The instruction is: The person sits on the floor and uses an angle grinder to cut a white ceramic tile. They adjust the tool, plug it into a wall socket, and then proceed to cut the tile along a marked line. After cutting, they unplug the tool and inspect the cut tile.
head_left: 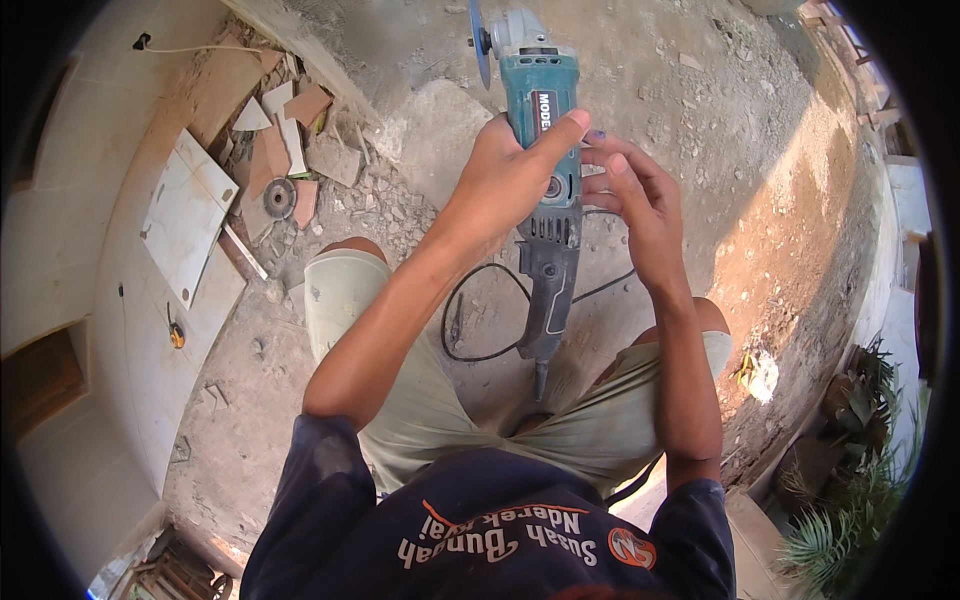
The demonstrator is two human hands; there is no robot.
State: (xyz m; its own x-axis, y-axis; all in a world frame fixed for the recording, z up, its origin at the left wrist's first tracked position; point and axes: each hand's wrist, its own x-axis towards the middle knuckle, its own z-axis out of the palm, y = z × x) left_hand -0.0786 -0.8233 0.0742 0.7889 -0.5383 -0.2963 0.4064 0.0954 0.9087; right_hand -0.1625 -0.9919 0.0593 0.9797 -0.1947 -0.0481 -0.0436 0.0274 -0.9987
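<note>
In front of me is a teal and dark grey angle grinder [550,210], its metal head and blue disc [480,45] pointing away and its black cord trailing from the near end. My left hand [505,175] is closed around the teal body, thumb across the top. Beside the grinder's right side is my right hand [645,205], thumb apart and fingers loosely stretched toward the casing. Whether those fingertips touch it cannot be made out. A small purple spot shows near the fingertips, too small to identify.
Broken tile pieces [290,125] and rubble lie at far left, with a round grinding disc [280,198] among them. A white tile [187,215] and a yellow-black tape measure [176,335] rest on the left. The black cord [455,310] loops between my knees. Plants [840,520] stand at lower right.
</note>
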